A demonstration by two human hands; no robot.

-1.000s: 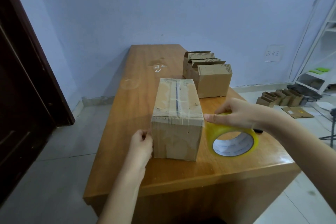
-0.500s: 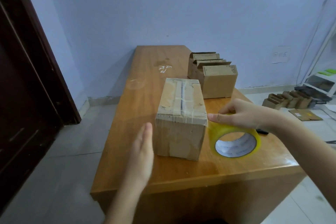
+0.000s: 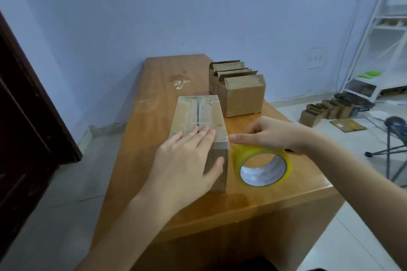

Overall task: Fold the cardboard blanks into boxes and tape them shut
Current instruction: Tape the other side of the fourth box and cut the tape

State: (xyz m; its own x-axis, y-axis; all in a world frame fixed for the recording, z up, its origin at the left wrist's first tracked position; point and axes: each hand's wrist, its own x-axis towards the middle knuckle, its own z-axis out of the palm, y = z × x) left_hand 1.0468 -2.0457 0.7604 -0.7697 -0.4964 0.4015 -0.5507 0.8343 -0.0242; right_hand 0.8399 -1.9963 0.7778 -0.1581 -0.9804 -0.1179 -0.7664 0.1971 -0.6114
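Note:
A closed cardboard box [image 3: 199,112] with clear tape along its top seam lies lengthwise on the wooden table [image 3: 158,86]. My left hand [image 3: 189,158] lies flat over the box's near top edge, fingers straight, thumb down the front face. Right of the box stands a roll of yellowish clear tape [image 3: 262,166] on its edge. My right hand [image 3: 264,132] grips the top of the roll, its index finger stretched toward the box's near right corner, where a strip of tape runs from the roll.
Several folded open cardboard boxes [image 3: 237,88] stand at the table's back right. More boxes and a flat blank [image 3: 328,112] lie on the floor to the right, by a white shelf [image 3: 383,50] and a stool [image 3: 394,138]. A dark door [image 3: 26,116] is on the left.
My left hand rose from the box's left side, opened, and now lies flat on the box's near top edge. My right hand stayed on the tape roll.

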